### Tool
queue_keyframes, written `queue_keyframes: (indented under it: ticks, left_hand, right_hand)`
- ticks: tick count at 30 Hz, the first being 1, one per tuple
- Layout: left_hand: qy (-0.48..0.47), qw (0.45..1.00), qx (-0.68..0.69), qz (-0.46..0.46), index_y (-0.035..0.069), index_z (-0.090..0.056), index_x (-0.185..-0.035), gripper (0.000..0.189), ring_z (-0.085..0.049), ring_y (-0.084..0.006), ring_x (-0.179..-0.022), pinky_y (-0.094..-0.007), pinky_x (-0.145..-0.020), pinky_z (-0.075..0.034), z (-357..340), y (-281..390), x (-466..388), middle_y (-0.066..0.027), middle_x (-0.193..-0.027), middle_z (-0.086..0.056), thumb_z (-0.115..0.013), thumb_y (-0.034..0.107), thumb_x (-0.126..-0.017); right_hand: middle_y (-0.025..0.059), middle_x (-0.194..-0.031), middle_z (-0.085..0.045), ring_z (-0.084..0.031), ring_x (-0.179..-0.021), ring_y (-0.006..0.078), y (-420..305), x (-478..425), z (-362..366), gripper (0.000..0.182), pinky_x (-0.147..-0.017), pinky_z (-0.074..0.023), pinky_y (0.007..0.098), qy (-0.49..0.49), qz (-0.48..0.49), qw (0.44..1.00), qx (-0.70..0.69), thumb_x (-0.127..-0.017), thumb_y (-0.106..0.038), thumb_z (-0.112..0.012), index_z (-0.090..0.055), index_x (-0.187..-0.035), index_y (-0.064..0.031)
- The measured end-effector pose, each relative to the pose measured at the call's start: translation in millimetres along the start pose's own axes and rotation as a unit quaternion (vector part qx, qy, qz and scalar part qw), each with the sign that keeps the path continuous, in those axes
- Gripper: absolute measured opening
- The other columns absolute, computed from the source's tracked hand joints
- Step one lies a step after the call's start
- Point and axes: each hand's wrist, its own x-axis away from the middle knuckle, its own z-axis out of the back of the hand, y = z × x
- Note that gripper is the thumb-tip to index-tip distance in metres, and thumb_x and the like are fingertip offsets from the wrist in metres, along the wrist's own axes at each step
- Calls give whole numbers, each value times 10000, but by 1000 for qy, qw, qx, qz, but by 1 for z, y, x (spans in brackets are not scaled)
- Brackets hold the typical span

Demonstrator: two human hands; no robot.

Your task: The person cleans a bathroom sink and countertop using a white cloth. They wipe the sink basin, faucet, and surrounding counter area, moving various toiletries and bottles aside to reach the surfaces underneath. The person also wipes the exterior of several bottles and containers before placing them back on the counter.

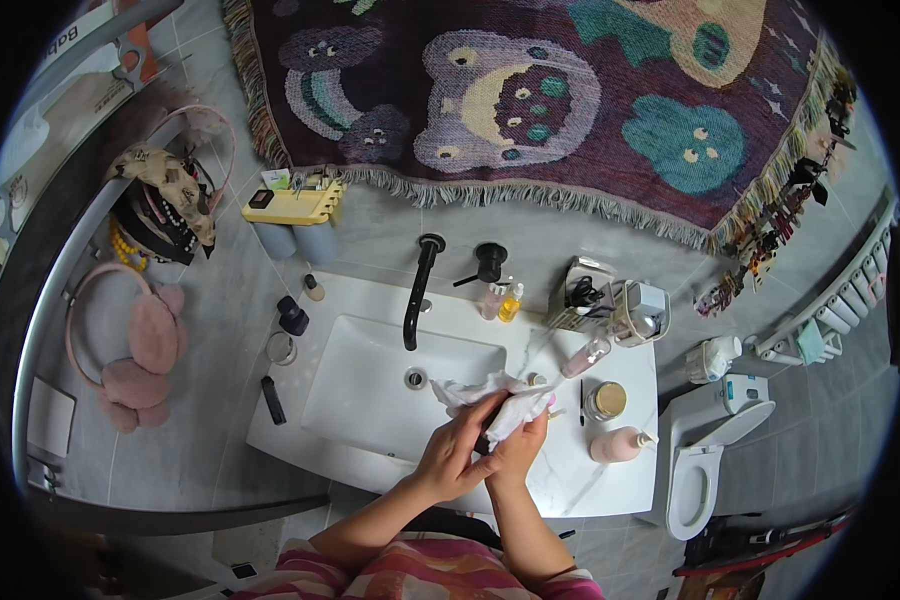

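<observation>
Both hands meet over the front right part of the white sink basin [345, 375]. My left hand [454, 454] is closed around a dark object [483, 444], mostly hidden by the fingers, so its kind is unclear. My right hand [521, 454] grips a crumpled white cloth or tissue [517, 412] that lies over the dark object and spreads out past the fingertips. The black wall spout [421, 292] and the drain [415, 378] are beyond the hands, to the left.
Right on the counter [570, 487] stand a pink pump bottle [616, 445], a gold-lidded jar [607, 400] and a clear pink bottle [586, 357]. A black case [273, 400] lies left of the basin. A toilet [694, 487] stands to the right; pink earmuffs [146, 337] hang at left.
</observation>
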Motion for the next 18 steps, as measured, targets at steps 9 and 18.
queue_keyframes:
  ticks: [9, 18]
  left_hand:
    - [-44, 995, 47, 79, 2, -360, -1341, 636, -576, -208, -864, -301, -781, -475, -2, 5, 5, -156, -1217, -528, -677, 209, -830]
    - [132, 904, 320, 250, 34, -407, -1145, 330, -477, -109, -714, -234, -620, -395, -9, 9, 1, -80, -905, -543, -296, 313, -1007]
  right_hand:
    - [27, -823, -587, -573, -678, 107, -11, -15, 2, 200, -581, -465, 236, 85, -61, 994, -29, -946, -256, -497, -518, -938, -57]
    - [85, -1191, -518, -542, -1010, 192, 19, -16, 40, 650, -841, -455, 337, -186, -167, 957, -144, -852, -236, -632, -296, -1385, -78]
